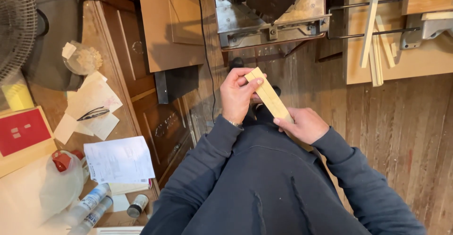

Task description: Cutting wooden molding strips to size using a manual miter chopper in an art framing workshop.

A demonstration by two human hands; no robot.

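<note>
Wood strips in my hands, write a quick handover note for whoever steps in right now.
Left hand: gripping the upper end of the wood strips, fingers wrapped around them.
Right hand: holding the lower end, thumb on top.
The strips: two pale, flat pieces held side by side, flush along their long edges, in front of the body above the plank floor.
Nearby: metal machine straight ahead; more thin wood strips lie on the board to the right; desk with papers and bottles to the left.
Done: both pieces are picked up and lined up.
Left: I cannot tell whether they are joined; check before letting go.
</note>
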